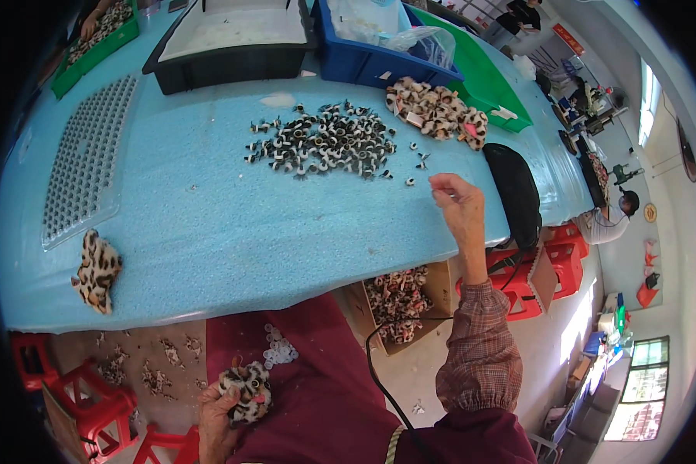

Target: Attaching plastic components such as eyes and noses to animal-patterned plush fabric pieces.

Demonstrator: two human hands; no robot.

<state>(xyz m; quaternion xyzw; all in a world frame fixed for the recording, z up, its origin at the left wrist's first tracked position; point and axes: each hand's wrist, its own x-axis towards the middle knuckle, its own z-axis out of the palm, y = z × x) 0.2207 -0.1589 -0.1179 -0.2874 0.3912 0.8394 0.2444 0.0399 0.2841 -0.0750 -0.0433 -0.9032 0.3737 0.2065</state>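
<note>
Head view, looking down over a blue tabletop (209,232) and the person's lap.

- Left hand (223,414): low over the lap, fingers closed on a leopard-print toy (246,390); small white washers (278,349) lie on the dark red apron just beside it.
- Right hand (458,203): raised over the tabletop near its front right edge, fingertips pinched together; whether anything sits between them cannot be told.
- Eye-piece pile (325,143): black-and-white parts spread mid-tabletop, well ahead of the right hand; a few strays lie between pile and hand.
- Open room: broad bare surface from the pile to the curved near edge.
- Left side: a studded clear tray (85,158) and one leopard piece (97,271) at the near edge.
- Far side: black tray (224,62), blue bin (379,62), green tray (487,85), a heap of leopard pieces (437,112).
- Right edge: a black pad (514,189) just beside the right hand.
- Below the edge: a carton (402,298) of leopard pieces, red stools (545,271), a black cable (387,387).
</note>
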